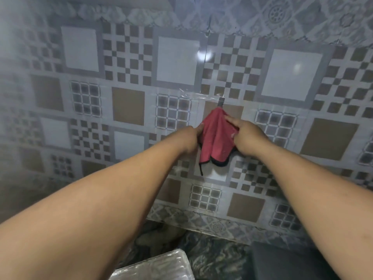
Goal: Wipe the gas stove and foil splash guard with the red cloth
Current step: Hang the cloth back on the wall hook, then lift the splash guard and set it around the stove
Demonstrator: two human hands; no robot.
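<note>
- On the tiled wall [129, 110], near its middle, the red cloth [217, 138] hangs from a small grey hook [221, 102], gathered to a point at the top and fanning out below.
- Its lower edge is bound in black, and a thin black loop dangles from the left corner of that edge.
- Left hand [191, 139] — reaching up from the lower left — pinches the cloth's left edge; the thumb shows against the red fabric, the other fingers are hidden behind the hand.
- Right hand [247, 137] is at the cloth's right side: the forefinger lies straight along the upper fold, pointing toward the hook, while the thumb is tucked against the fabric lower down, so the cloth is pinched between them.
- A strip of clear tape [193, 96] glints on the wall just left of the hook.
- The wall itself carries a glossy pattern of white, brown and checkered squares, with two bright light reflections high up.
- Below the wall runs a dark marbled counter [212, 257]; at its near edge a crinkled, shiny sheet [157, 267] shows at the bottom of the view, and a dark grey block [292, 261] sits to the right.
</note>
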